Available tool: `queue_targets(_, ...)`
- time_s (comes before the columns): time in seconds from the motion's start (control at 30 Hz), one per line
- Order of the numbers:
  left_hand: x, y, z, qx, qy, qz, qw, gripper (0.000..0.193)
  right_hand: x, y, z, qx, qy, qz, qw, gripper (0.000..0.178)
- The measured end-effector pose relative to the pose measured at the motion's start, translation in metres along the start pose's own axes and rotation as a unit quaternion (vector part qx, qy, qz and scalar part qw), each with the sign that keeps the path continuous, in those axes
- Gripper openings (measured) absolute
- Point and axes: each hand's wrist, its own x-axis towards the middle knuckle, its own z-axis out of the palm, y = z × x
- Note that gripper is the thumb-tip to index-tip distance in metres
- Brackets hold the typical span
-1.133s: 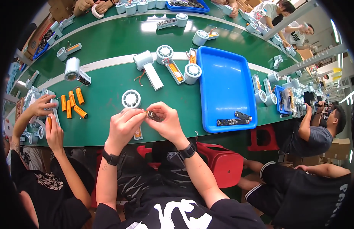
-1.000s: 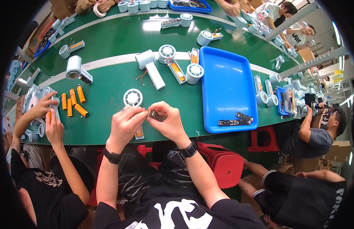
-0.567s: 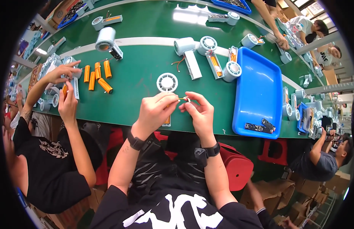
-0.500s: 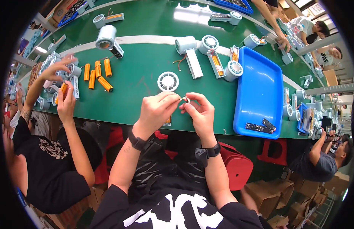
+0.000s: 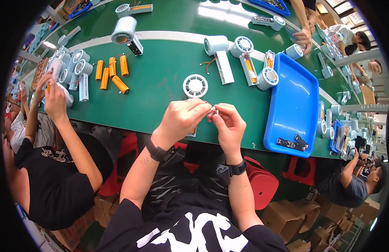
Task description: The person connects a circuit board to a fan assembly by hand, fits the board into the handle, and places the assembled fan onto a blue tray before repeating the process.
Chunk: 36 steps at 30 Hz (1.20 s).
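My left hand [image 5: 182,120] and my right hand [image 5: 231,127] meet over the near part of the table, fingertips pinched together. Between them shows a small pale wire connector [image 5: 213,110], gripped from both sides; its details are too small to make out. Just beyond my fingers lies a light-blue handheld fan [image 5: 195,86] with its round grille facing up. Its handle runs beneath my hands, mostly hidden, with only the near end peeking out.
Several orange battery packs [image 5: 112,66] lie left. Fans with open handles [image 5: 223,67] rest at the back. To the right, a blue tray [image 5: 293,96] holds black circuit boards [image 5: 292,143]. A co-worker's hand [image 5: 56,101] is at the left, near more fans [image 5: 83,67].
My fingertips have drawn closer together around the connector. The view has shifted slightly. The co-worker at the left has moved their hands farther left.
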Motion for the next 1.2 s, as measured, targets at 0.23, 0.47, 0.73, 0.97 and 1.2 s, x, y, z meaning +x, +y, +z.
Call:
queue_targets(0.23,-0.004,-0.001,0.004,0.049,0.001,0.007,0.999,0.016,-0.001,0.001,0.002,-0.071,0.011,-0.027,0.997,0.026)
queue_targets(0.47,-0.004,-0.008,0.003,0.026,0.015,0.019,0.999,0.019,0.0,0.004,0.003,-0.107,0.013,-0.056,0.993,0.029)
queue_targets(0.73,-0.007,-0.018,-0.004,-0.004,-0.002,0.069,0.998,0.023,-0.004,0.001,0.0,-0.149,-0.018,-0.079,0.986,0.027)
queue_targets(0.97,-0.011,-0.025,0.004,-0.027,0.043,0.049,0.998,0.024,-0.003,-0.005,0.001,-0.203,-0.031,-0.09,0.975,0.03)
queue_targets(1.2,-0.013,-0.026,0.001,-0.041,0.014,0.035,0.998,0.025,-0.004,-0.004,-0.007,-0.278,-0.051,-0.149,0.947,0.032)
